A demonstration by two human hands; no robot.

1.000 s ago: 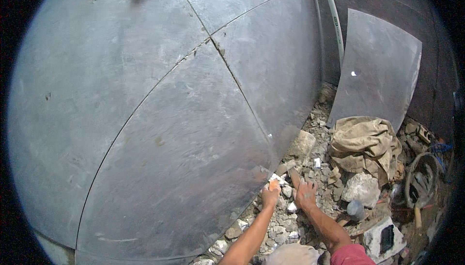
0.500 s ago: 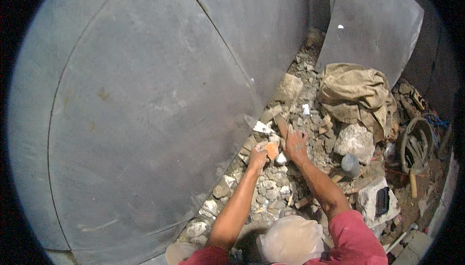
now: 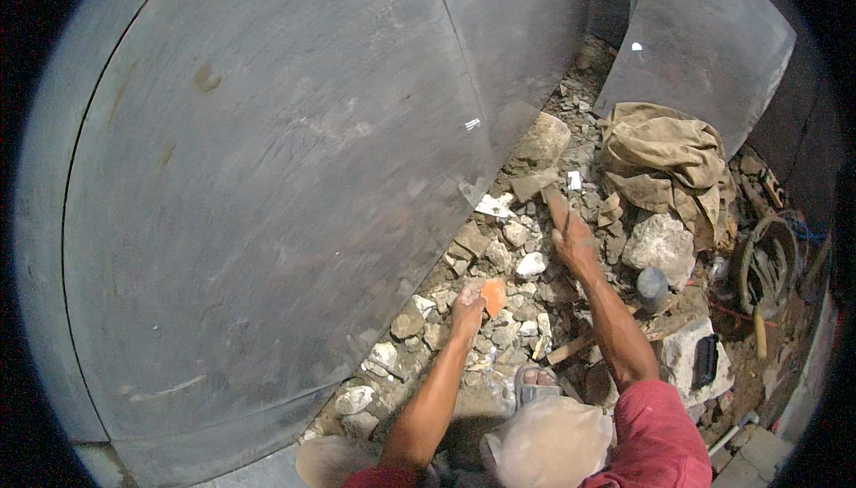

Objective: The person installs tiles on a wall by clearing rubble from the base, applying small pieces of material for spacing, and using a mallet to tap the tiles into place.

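My left hand is closed on a flat orange shard, which looks like a broken piece of brick or tile. It is held low over loose grey and white stones. Farther out and to the right, my right hand wraps around the brown handle of what looks like a trowel. Its flat, dusty blade reaches toward a large pale stone by the grey panels. A small white stone lies between the two hands.
Tall grey panels curve along the left. On the right lie a crumpled tan cloth, a big white rock, a grey-headed hammer, a white block and a round basket-like thing. My sandaled foot rests on the rubble.
My left hand has drawn back toward me with the orange shard. My right hand has moved right and away with the trowel, so the hands are farther apart. The whole view has shifted slightly.
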